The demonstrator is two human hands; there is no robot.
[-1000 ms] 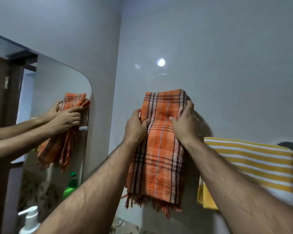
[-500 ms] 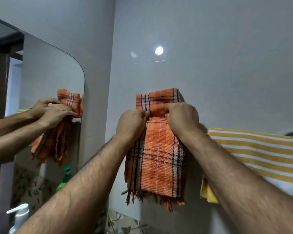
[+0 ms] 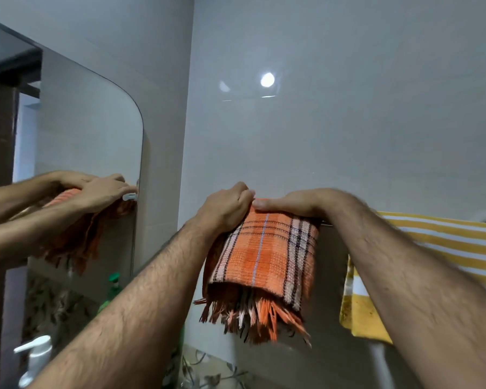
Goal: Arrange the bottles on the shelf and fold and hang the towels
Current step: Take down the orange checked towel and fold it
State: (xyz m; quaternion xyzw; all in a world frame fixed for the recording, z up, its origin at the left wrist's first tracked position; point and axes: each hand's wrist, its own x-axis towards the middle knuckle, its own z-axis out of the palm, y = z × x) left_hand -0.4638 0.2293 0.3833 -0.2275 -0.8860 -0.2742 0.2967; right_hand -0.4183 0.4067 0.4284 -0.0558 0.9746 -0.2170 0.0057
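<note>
An orange plaid towel (image 3: 264, 259) with a fringed lower edge hangs folded over a wall rail (image 3: 326, 224), of which only a short bit shows. My left hand (image 3: 225, 206) grips the towel's top left with curled fingers. My right hand (image 3: 295, 203) lies over the towel's top right, thumb along the fold and fingers reaching behind it. A yellow and white striped towel (image 3: 443, 248) hangs on the same rail to the right, partly behind my right forearm.
A mirror (image 3: 76, 153) on the left wall reflects my hands and the orange towel. In its lower part a green bottle (image 3: 111, 290) and a white pump bottle (image 3: 35, 357) show. Grey tiled walls meet in a corner behind the towel.
The towel's raised top part has come down over the rail, and both hands have dropped onto the fold. The front flap now hangs shorter, with the fringe below it.
</note>
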